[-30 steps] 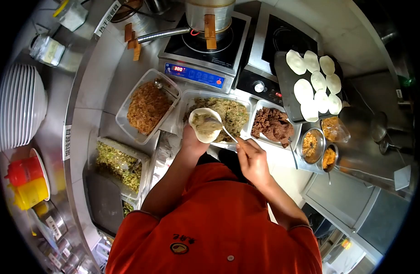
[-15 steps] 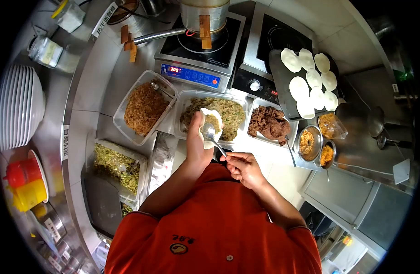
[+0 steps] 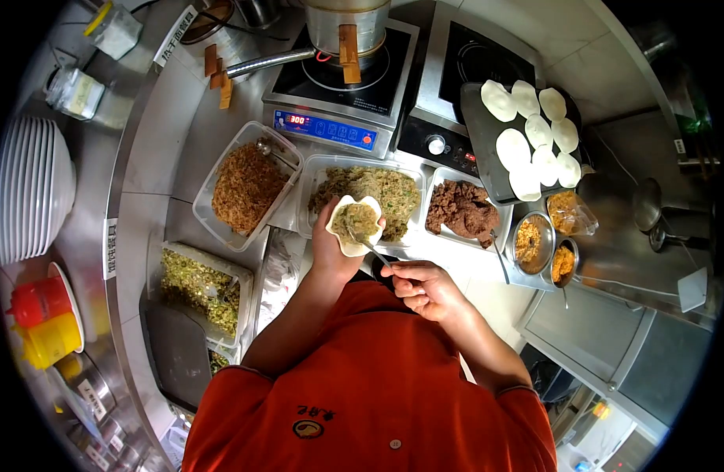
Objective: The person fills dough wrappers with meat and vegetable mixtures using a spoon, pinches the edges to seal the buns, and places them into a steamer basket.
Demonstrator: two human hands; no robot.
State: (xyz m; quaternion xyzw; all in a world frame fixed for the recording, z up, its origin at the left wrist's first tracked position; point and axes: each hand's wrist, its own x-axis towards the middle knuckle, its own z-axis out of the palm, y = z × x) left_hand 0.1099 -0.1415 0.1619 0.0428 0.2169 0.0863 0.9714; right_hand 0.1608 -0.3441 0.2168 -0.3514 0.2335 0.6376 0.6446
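Cupped in my left hand (image 3: 331,258) is a round dough wrapper (image 3: 351,249) with ruffled edges. Greenish-beige minced filling (image 3: 359,218) lies inside it. My right hand (image 3: 427,289) pinches the handle of a metal spoon (image 3: 377,255), whose bowl end is pressed into that filling and partly hidden. Just beyond the wrapper stands a clear plastic tub (image 3: 305,206) of similar minced filling. A white tub (image 3: 502,215) of dark brown meat filling sits to the right of it.
Flat dough wrappers (image 3: 512,149) lie on a dark tray (image 3: 486,126) at the right. Shredded brown filling (image 3: 248,187) and chopped greens (image 3: 198,285) fill tubs at the left. A pot (image 3: 330,27) stands on a lit induction cooker (image 3: 330,132). Bowls (image 3: 544,244) hold orange bits.
My left hand has turned the wrapper to face upward, so more filling shows. The spoon has tilted, its bowl now sunk in the filling. The right hand has barely moved.
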